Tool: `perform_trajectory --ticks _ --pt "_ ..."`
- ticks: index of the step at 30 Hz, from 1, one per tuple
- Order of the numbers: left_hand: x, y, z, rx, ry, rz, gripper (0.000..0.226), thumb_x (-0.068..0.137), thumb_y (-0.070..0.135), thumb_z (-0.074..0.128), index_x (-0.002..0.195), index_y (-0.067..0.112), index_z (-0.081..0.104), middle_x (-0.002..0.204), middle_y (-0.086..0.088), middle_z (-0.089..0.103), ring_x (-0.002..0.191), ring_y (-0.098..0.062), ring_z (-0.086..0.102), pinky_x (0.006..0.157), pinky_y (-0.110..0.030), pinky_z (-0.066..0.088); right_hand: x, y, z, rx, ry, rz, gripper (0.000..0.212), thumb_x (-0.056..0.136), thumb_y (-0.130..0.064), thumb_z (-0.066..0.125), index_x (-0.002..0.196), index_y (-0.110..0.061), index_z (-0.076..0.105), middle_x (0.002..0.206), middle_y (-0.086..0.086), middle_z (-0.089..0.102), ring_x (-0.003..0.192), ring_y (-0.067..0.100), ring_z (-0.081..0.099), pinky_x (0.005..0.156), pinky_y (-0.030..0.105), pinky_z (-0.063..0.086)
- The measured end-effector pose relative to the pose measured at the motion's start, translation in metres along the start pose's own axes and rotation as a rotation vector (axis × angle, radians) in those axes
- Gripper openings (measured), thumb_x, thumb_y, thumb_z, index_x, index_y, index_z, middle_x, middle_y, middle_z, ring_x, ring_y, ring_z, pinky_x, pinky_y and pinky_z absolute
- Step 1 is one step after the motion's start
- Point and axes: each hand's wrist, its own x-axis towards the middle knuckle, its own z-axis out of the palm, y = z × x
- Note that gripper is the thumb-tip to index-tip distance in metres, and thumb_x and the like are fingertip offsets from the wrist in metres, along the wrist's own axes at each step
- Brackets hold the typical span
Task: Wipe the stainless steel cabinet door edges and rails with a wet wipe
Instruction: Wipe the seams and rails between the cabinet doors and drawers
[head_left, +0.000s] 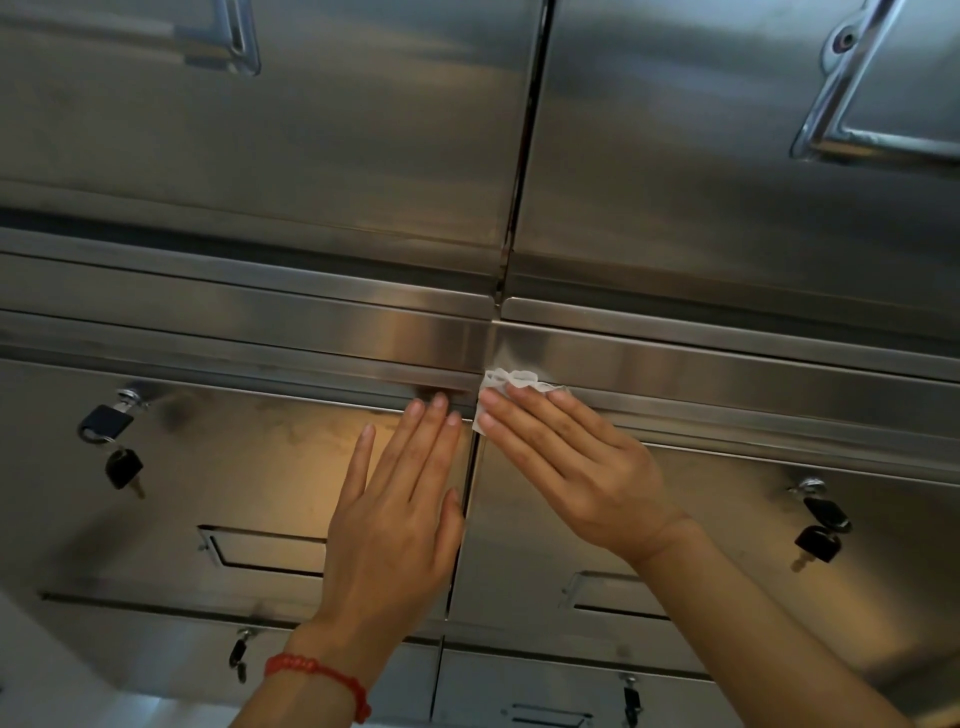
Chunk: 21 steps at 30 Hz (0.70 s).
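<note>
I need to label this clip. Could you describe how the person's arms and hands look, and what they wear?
Both forearms are bare, with no sleeves and no gloves. The left hand has a red braided bracelet on its wrist. The right hand wears nothing. Fingernails are short and unpainted.

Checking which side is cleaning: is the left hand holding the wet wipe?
No, the left hand lies flat and bare on the cabinet door; the right hand presses the wet wipe.

Single head view, close, tilted upward at steel cabinet doors (260, 467).

The wet wipe (501, 382) is white against the silver-grey steel cabinet (727, 249). The bracelet (322, 675) is red. The padlocks (104, 422) are black.
</note>
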Motion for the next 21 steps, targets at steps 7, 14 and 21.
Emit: perform_trajectory --ticks 7,14,21 --pt "0.0002 0.001 0.0011 -0.006 0.015 -0.01 0.05 0.087 0.019 0.038 0.134 0.002 0.045 0.142 -0.012 0.042 0.134 -0.02 0.031 0.107 -0.049 0.025 0.0033 -0.0013 0.0006 0.019 0.0 0.005 0.039 0.1 -0.009 0.029 0.132 -0.007 0.052 0.137 0.01 0.049 0.129 0.022 0.045 0.103 0.035 0.043" --pt "-0.0001 -0.0007 0.0019 -0.007 0.034 0.007 0.049 0.088 0.018 0.039 0.133 0.002 0.046 0.141 -0.013 0.042 0.134 -0.021 0.032 0.107 -0.049 0.026 0.0023 -0.0007 0.0016 -0.041 -0.006 -0.018 0.039 0.099 -0.01 0.031 0.131 -0.008 0.053 0.137 0.01 0.049 0.129 0.022 0.045 0.107 0.034 0.036" --pt "-0.0005 -0.0025 0.0028 -0.007 0.035 0.021 0.049 0.087 0.018 0.039 0.133 0.002 0.044 0.142 -0.013 0.041 0.134 -0.021 0.031 0.106 -0.049 0.026 0.0073 -0.0013 0.0051 -0.018 0.022 0.017 0.038 0.099 -0.009 0.033 0.134 -0.004 0.049 0.139 0.012 0.046 0.131 0.024 0.042 0.107 0.038 0.037"
